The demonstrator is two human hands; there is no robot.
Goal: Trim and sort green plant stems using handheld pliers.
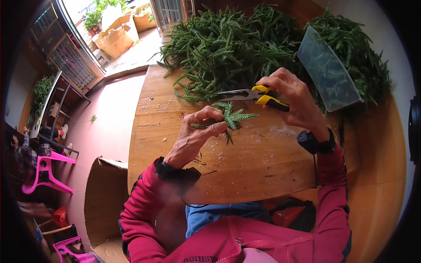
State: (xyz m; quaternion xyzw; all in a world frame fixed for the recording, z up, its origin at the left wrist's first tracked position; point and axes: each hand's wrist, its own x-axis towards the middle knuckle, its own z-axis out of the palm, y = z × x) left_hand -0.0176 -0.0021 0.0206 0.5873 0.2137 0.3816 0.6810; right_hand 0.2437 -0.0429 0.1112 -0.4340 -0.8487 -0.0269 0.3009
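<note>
Pinched between thumb and fingers of my left hand (197, 131) is a small green artificial pine sprig (234, 116), its leaflets spread out like a star. Long-nose pliers (250, 95) with yellow and black handles are gripped in my right hand (296, 94). Their jaws stand parted and point left, just above the sprig without visibly touching it. Behind both hands a big heap of similar green sprigs (228, 48) covers the far side of the wooden table (175, 114).
A translucent plastic bin (329, 70) full of sprigs lies tilted at the far right. Pale crumbs and dark scraps litter the tabletop. An open cardboard box (105, 197) stands on the floor to the left. Further left, another person (27, 153) sits by a pink stool (46, 173).
</note>
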